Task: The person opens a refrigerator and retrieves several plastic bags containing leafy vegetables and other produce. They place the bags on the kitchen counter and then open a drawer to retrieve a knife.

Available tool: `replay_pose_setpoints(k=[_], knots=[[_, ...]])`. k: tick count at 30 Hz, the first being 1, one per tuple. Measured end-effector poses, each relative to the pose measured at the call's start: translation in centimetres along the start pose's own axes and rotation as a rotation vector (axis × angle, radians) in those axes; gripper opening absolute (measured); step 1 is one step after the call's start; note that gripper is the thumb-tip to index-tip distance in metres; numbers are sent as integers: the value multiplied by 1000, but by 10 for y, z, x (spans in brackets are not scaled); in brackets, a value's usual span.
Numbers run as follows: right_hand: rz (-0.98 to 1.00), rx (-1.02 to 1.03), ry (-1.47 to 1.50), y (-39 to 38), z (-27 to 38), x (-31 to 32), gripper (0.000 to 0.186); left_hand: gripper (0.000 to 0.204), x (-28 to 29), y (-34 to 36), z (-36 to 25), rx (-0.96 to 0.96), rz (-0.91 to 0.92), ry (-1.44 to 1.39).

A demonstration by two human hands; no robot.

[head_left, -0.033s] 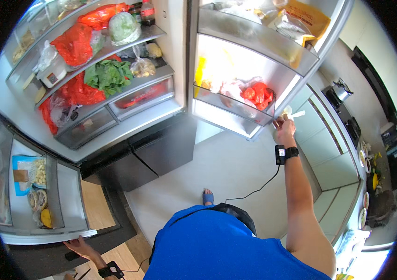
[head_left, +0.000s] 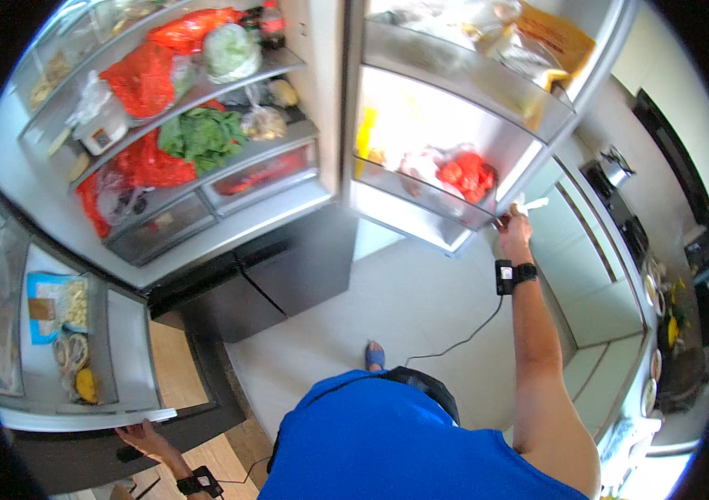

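My left hand [head_left: 146, 439] is at the lower edge of the open left fridge door [head_left: 54, 419], fingers curled against its rim and partly hidden. Out to the right, my right hand [head_left: 516, 232] is closed at the outer edge of the open right fridge door [head_left: 446, 239]. A small crumpled white thing [head_left: 534, 204], like a tissue, sticks out from its fingers. Between the doors, the fridge shelves hold leafy greens [head_left: 200, 137], a wrapped cabbage [head_left: 232, 54], red plastic bags [head_left: 139, 79] and a dark bottle [head_left: 272, 27].
Door bins carry a red bag [head_left: 467, 175], a yellow package [head_left: 559, 37] and a blue packet [head_left: 44, 308]. Below are dark closed drawers [head_left: 288, 275]. Pale cabinets [head_left: 575, 267] and a counter with a kettle [head_left: 614, 167] stand at right. A cable [head_left: 463, 337] hangs from my right wrist.
The view has shifted slightly, so the fridge appears a little further right. Both hands stay at the door edges, the right one still with the white thing.
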State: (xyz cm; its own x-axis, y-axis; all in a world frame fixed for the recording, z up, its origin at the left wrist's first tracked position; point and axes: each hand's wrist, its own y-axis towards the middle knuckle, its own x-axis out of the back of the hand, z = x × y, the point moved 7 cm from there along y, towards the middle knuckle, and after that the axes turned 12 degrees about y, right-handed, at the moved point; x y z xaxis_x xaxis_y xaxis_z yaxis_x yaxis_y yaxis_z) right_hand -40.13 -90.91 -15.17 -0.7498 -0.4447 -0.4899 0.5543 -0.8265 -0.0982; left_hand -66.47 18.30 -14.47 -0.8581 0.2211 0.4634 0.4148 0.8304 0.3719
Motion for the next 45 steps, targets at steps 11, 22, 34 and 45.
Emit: replay_pose_setpoints(k=[11,22,34,45], knots=[[10,339,-329,39,-16,-8,45,34,-2,-52,-52,49,177,-287],[350,967,-656,-116,-5,5,43,27,-50,-79,-154,-292,352,147],[677,38,-294,-304,-27,-108,13,24,-211,-59,-262,-552,643,-190],[1010,192,-554,-390,-41,-241,16,30,-293,-13,-284,-533,603,-253]])
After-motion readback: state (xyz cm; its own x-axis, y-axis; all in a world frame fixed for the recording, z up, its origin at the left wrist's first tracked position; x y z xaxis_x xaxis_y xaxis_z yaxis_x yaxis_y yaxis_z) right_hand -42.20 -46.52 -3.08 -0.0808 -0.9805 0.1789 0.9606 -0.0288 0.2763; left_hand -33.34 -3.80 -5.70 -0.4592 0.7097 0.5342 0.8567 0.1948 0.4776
